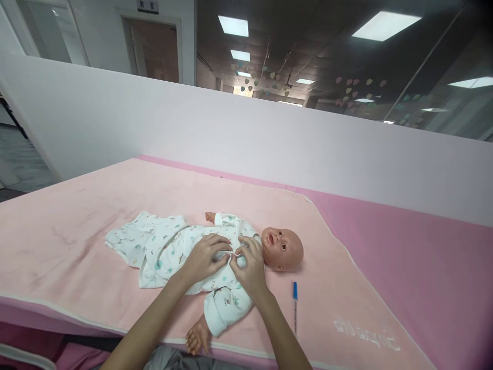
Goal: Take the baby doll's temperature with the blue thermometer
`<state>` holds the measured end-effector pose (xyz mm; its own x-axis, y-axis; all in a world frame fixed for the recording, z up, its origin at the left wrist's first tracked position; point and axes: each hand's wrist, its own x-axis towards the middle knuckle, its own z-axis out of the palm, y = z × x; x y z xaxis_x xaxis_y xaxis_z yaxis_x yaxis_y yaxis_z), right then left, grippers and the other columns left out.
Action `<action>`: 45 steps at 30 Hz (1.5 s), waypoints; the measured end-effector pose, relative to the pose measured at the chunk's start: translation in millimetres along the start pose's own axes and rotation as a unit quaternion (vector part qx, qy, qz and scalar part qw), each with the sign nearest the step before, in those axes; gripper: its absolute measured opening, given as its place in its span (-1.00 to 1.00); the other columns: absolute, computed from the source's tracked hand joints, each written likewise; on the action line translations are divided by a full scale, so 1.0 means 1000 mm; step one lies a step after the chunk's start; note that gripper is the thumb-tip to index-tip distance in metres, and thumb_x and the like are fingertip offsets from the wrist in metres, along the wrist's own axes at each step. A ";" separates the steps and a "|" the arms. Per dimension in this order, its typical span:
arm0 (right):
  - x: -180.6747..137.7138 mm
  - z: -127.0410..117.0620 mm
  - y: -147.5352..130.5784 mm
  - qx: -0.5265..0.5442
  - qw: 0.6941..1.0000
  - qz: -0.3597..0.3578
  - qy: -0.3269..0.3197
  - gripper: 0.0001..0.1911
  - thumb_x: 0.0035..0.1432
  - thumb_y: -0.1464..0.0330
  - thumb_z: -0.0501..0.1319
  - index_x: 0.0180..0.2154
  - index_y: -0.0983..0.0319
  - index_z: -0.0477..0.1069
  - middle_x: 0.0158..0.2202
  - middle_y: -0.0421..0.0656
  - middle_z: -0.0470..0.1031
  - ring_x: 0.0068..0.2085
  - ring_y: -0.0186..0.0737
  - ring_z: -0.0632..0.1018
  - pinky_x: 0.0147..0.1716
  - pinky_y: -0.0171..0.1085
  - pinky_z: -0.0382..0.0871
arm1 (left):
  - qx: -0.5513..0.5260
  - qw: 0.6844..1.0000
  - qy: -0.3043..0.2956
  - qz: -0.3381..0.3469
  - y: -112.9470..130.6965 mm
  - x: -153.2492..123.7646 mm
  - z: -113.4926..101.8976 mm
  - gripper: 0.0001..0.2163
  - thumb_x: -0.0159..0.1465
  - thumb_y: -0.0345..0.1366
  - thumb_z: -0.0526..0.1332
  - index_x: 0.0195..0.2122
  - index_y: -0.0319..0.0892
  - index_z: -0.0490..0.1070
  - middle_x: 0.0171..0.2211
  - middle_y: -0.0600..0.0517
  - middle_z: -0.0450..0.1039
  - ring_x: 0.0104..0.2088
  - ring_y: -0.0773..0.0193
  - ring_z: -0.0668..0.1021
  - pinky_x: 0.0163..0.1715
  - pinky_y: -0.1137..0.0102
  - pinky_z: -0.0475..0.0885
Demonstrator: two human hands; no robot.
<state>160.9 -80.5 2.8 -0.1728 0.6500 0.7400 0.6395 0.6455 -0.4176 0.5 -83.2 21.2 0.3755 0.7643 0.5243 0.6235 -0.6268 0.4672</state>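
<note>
A baby doll (283,249) lies on its back, its head to the right, dressed in a white printed baby gown (165,246). Over the doll's chest, my left hand (208,257) and my right hand (249,264) almost meet, fingertips bent inward. Between them runs a thin white tie (228,252) of the gown, pinched by the fingers of both hands. My fingers partly cover the spot where it joins the cloth. One doll hand (198,336) reaches out of a sleeve near the front edge; the other (210,217) shows on the far side.
A pink blanket (96,200) with a pale border covers the padded pink surface (435,252). Right of my right forearm lies a blue-capped pen-like stick (295,303). A white low wall (239,133) stands behind, with dark glass above it.
</note>
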 end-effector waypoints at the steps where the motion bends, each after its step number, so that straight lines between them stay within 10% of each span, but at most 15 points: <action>1: 0.000 0.000 0.000 0.002 1.000 0.001 -0.001 -0.89 -0.10 0.53 0.11 -0.51 0.21 0.25 -0.19 -0.12 0.37 -0.11 -0.16 0.36 -0.10 -0.12 0.23 | 0.015 1.000 0.001 0.006 0.000 0.000 0.001 -0.83 0.20 -0.32 0.09 -0.24 -0.11 0.43 -0.19 -0.01 0.42 -0.15 0.19 0.40 -0.12 0.28 0.29; 45: -0.003 0.001 0.002 0.015 0.998 0.045 -0.028 -0.93 0.14 0.43 0.04 -0.39 0.22 0.25 -0.29 -0.13 0.37 -0.18 -0.20 0.37 -0.17 -0.18 0.23 | -0.123 0.990 0.031 -0.064 0.005 -0.001 0.000 -0.79 0.26 -0.24 0.07 -0.24 -0.06 0.49 -0.25 0.00 0.40 -0.21 0.24 0.43 -0.18 0.36 0.33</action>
<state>161.8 -80.2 -0.6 -0.1580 0.7270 0.6682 0.6311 0.5948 -0.4980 3.6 -87.1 23.0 0.2561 0.8343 0.4883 0.4754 -0.5485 0.6879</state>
